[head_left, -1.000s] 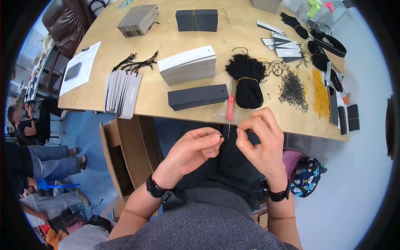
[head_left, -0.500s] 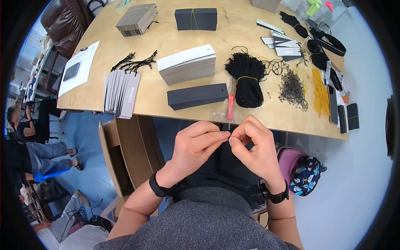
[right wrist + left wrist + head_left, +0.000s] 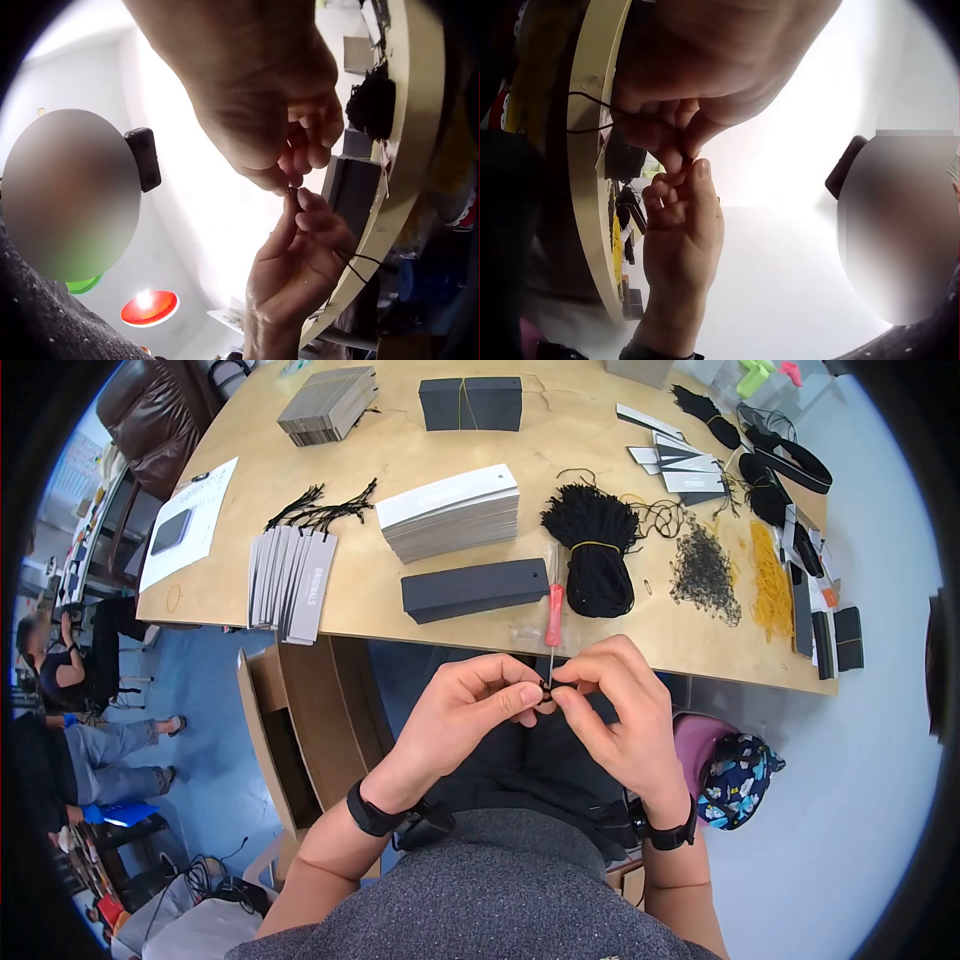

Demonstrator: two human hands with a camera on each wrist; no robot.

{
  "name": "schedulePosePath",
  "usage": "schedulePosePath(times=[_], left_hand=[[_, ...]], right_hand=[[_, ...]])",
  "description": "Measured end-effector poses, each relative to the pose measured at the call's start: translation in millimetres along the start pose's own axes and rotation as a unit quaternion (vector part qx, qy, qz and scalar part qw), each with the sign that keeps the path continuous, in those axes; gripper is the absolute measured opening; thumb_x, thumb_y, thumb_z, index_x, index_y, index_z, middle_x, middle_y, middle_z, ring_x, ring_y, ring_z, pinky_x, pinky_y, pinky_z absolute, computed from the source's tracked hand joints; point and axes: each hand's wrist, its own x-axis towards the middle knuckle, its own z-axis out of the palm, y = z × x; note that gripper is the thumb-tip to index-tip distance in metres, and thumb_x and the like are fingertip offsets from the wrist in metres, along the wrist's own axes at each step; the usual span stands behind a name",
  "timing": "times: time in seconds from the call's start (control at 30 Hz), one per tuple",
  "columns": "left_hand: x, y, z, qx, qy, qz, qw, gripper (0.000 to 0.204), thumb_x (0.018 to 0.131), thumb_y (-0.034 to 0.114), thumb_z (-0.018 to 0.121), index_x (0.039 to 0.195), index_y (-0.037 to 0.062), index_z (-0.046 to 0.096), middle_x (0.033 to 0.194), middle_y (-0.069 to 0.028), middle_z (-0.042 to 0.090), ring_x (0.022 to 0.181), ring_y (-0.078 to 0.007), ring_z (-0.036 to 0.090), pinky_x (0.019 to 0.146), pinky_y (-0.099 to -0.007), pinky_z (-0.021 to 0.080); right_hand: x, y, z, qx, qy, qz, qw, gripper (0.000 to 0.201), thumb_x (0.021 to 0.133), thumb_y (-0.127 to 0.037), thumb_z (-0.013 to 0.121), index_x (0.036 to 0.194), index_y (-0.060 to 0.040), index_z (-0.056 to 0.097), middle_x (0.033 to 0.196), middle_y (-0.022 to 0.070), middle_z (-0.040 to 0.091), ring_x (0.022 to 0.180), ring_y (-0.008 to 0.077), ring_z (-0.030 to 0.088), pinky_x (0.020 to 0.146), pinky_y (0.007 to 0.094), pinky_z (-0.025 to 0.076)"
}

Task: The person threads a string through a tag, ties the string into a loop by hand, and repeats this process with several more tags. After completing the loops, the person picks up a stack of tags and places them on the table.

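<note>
In the head view my left hand [image 3: 460,715] pinches a thin black cord [image 3: 546,690] between thumb and forefinger, just past the table's front edge. My right hand [image 3: 625,710] meets it from the other side, thumb and forefinger pinching at the same dark bit. Two strands of the cord [image 3: 592,131] trail out behind the left hand in the left wrist view. Fingertips of both hands nearly touch, covering most of what lies between them. Beyond the hands, a red-handled screwdriver [image 3: 554,615] lies on the table, beside a bundle of black cords [image 3: 598,560].
On the table [image 3: 370,600] stand a dark tag stack [image 3: 475,590] and a white-topped tag stack [image 3: 450,515]. Corded tags [image 3: 292,585] lie left. Small dark pins [image 3: 703,580] and yellow bands [image 3: 768,585] lie right. An open cardboard box [image 3: 320,720] stands below.
My hands have come together from apart. Since half a second ago the left fingers have shifted, and a dark bit of cord shows between both hands' fingertips.
</note>
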Motion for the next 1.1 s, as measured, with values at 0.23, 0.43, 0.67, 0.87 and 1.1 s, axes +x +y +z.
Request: schedulePosePath(times=[0.23, 0.43, 0.67, 0.87, 1.1], left_hand=[[-2.6, 4.2, -6.2, 0.011, -0.035, -0.033, 0.999, 0.019, 0.097, 0.015, 0.064, 0.102, -0.0024, 0.069, 0.091, -0.0080, 0.072, 0.081, -0.0096, 0.063, 0.073, -0.0231, 0.050], [-4.9, 2.5, -9.1, -0.028, -0.033, -0.051, 0.998, 0.019, 0.097, 0.014, 0.065, 0.103, -0.0030, 0.069, 0.090, -0.0087, 0.072, 0.078, -0.0095, 0.062, 0.072, -0.0232, 0.050], [-5.7, 6.4, -3.1, 0.062, 0.002, -0.066, 0.996, 0.016, 0.095, 0.013, 0.067, 0.100, -0.0021, 0.071, 0.090, -0.0069, 0.072, 0.076, -0.0087, 0.062, 0.070, -0.0224, 0.050], [-9.6, 4.1, 9.5, 0.335, 0.074, 0.094, 0.935, 0.011, 0.091, 0.006, 0.069, 0.097, -0.0029, 0.070, 0.086, -0.0042, 0.069, 0.074, -0.0078, 0.060, 0.069, -0.0217, 0.048], [-5.1, -5.4, 0.1, 0.067, 0.083, 0.040, 0.993, 0.011, 0.092, 0.006, 0.069, 0.100, -0.0008, 0.071, 0.090, -0.0004, 0.065, 0.084, -0.0063, 0.059, 0.076, -0.0223, 0.046]], right_hand=[[15.8, 7.2, -9.1, -0.155, -0.050, -0.218, 0.962, 0.022, 0.072, -0.005, 0.074, 0.093, -0.0060, 0.067, 0.092, 0.0043, 0.059, 0.083, 0.0235, 0.060, 0.070, 0.0350, 0.049], [11.9, 1.9, -9.4, -0.179, -0.073, -0.217, 0.957, 0.023, 0.072, -0.009, 0.074, 0.094, -0.0054, 0.068, 0.091, 0.0027, 0.059, 0.084, 0.0210, 0.059, 0.073, 0.0342, 0.045], [10.0, 5.7, -2.0, -0.236, -0.067, -0.238, 0.940, 0.017, 0.070, -0.010, 0.073, 0.083, -0.0057, 0.063, 0.082, 0.0031, 0.054, 0.079, 0.0204, 0.057, 0.075, 0.0338, 0.044], [13.8, 14.0, 5.9, -0.240, -0.066, -0.211, 0.945, 0.018, 0.067, -0.008, 0.072, 0.076, -0.0063, 0.057, 0.079, 0.0051, 0.051, 0.078, 0.0231, 0.056, 0.075, 0.0346, 0.043], [10.6, 7.7, 2.7, -0.154, 0.046, -0.153, 0.975, 0.022, 0.071, -0.004, 0.075, 0.090, -0.0076, 0.065, 0.087, 0.0052, 0.058, 0.080, 0.0246, 0.059, 0.073, 0.0352, 0.044]])
